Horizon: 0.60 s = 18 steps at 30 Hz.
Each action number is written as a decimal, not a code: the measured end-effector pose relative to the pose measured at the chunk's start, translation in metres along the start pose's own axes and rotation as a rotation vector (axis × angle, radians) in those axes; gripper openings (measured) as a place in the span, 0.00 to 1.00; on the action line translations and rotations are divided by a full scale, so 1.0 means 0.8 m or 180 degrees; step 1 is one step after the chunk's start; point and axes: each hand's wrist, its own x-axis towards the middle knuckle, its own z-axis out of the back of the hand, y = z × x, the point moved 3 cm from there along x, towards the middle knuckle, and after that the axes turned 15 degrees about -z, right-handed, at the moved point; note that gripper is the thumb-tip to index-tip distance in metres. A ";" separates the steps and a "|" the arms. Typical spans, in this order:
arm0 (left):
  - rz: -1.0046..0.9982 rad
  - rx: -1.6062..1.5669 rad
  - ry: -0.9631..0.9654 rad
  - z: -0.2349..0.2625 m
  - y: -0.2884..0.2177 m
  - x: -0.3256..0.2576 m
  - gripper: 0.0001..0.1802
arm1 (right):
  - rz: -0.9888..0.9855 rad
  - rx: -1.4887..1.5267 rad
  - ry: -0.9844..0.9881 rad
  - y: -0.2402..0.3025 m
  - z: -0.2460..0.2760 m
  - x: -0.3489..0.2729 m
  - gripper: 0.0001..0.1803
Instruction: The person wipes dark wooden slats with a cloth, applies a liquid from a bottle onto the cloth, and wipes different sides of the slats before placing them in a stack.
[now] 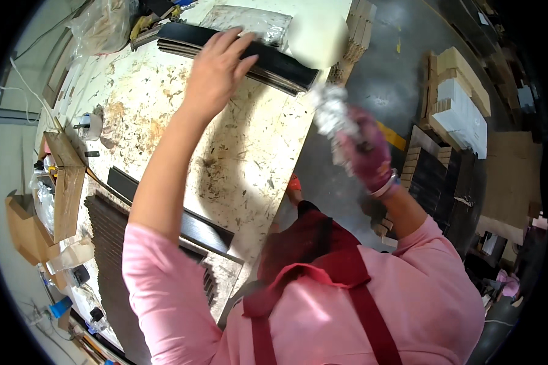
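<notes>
My left hand [216, 67] lies flat, fingers spread, on the black strip stack [274, 64] at the tabletop's [249, 152] far edge, its length running crosswise; my gloved right hand [365, 152], beside the stack off the tabletop, grips a crumpled rag [330, 109].

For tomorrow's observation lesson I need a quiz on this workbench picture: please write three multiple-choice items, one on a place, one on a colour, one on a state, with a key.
1. Where does the left hand rest?
A. on the stack of dark strips at the far edge of the workbench
B. on the cardboard box
C. on the floor

2. What colour is the glove on the right hand?
A. blue
B. purple-pink
C. white

3. What is the state of the right hand?
A. flat on the bench
B. empty and open
C. raised off the bench, gripping a crumpled whitish wad

Key: 1 A, its fingers lie across the strips; 2 B, the glove shows purple-pink; 3 C, the wad sticks out above the closed glove, over the floor.
</notes>
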 end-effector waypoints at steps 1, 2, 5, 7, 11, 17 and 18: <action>-0.0017 0.0165 0.0154 -0.027 0.007 0.012 0.21 | -0.0437 0.0170 -0.0186 -0.008 0.016 0.015 0.20; -0.0005 0.0284 0.0301 -0.049 0.006 0.024 0.21 | -0.0095 0.0039 -0.0255 -0.004 0.024 0.030 0.20; 0.0163 0.0360 0.0559 -0.095 0.020 0.019 0.20 | 0.0893 -0.0635 -0.0388 0.003 0.014 0.071 0.18; 0.0304 0.0307 0.0746 -0.115 0.021 0.020 0.20 | 0.1400 -0.1560 -0.0495 -0.007 -0.030 0.084 0.16; 0.0341 0.0230 0.0734 -0.123 0.027 0.014 0.21 | 0.0621 -0.1059 0.0960 -0.019 -0.083 0.056 0.21; 0.0490 0.0235 0.1013 -0.114 0.027 0.009 0.22 | 0.0651 -0.0632 0.0400 0.023 -0.045 0.037 0.20; 0.0494 0.0222 0.1024 -0.115 0.027 0.010 0.22 | 0.0665 -0.0663 0.0180 0.022 -0.040 0.052 0.20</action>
